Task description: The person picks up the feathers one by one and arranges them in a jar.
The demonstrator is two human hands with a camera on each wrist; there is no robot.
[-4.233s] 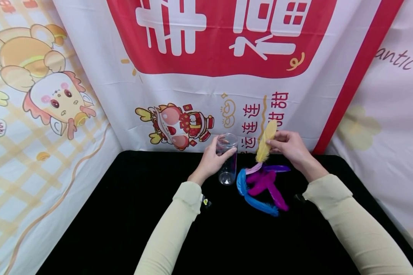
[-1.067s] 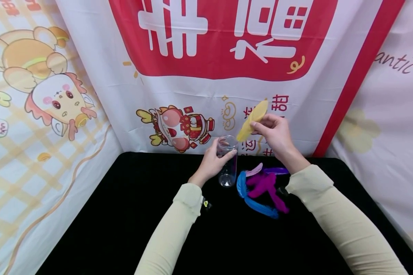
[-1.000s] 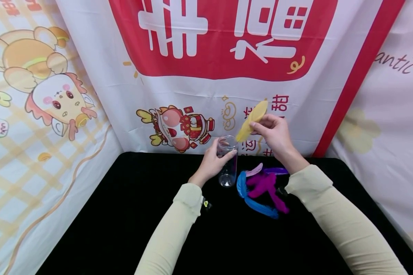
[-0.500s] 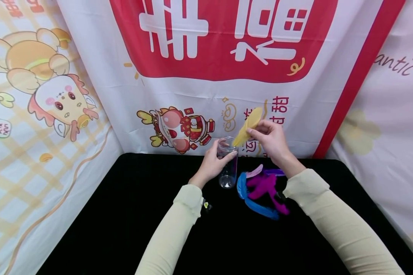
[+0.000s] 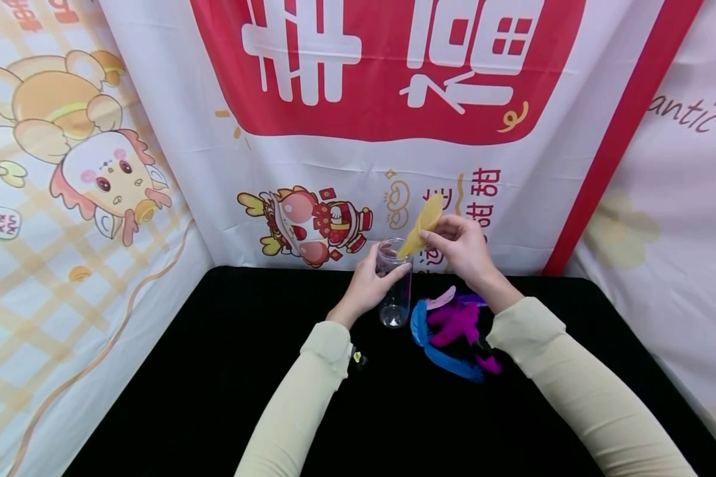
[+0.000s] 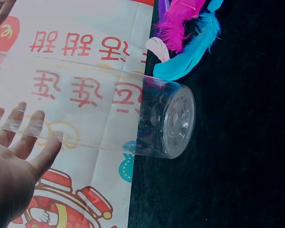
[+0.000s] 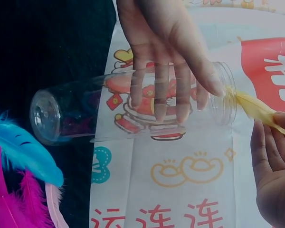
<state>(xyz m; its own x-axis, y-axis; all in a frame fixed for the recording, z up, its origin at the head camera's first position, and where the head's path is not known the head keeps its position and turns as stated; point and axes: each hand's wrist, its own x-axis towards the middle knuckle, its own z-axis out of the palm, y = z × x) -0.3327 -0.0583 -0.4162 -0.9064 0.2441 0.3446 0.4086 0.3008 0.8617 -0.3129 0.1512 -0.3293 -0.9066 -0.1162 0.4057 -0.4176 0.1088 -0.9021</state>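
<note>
A clear plastic jar (image 5: 396, 306) stands upright near the back edge of the black table, its mouth uncovered. My left hand (image 5: 365, 283) grips it near the top, fingers behind and thumb in front; the left wrist view shows the jar's base (image 6: 178, 121) and those fingers (image 6: 45, 154) through its wall. Between thumb and fingers, my right hand (image 5: 467, 250) pinches a yellow feather (image 5: 427, 217) tilted above the jar. Its lower tip is at the jar's mouth, and in the right wrist view the yellow feather (image 7: 254, 107) appears to reach just inside the rim.
Right of the jar lie loose feathers: blue (image 5: 450, 362), magenta (image 5: 456, 321), pale pink (image 5: 441, 299) and purple (image 5: 470, 300). The right forearm passes over part of them. A printed cloth banner (image 5: 310, 156) hangs directly behind the table (image 5: 233, 371).
My right hand has lifted the yellow feather from beside the pile, carried it left, then lowered it until its tip meets the jar's mouth. The left hand keeps its hold on the jar.
</note>
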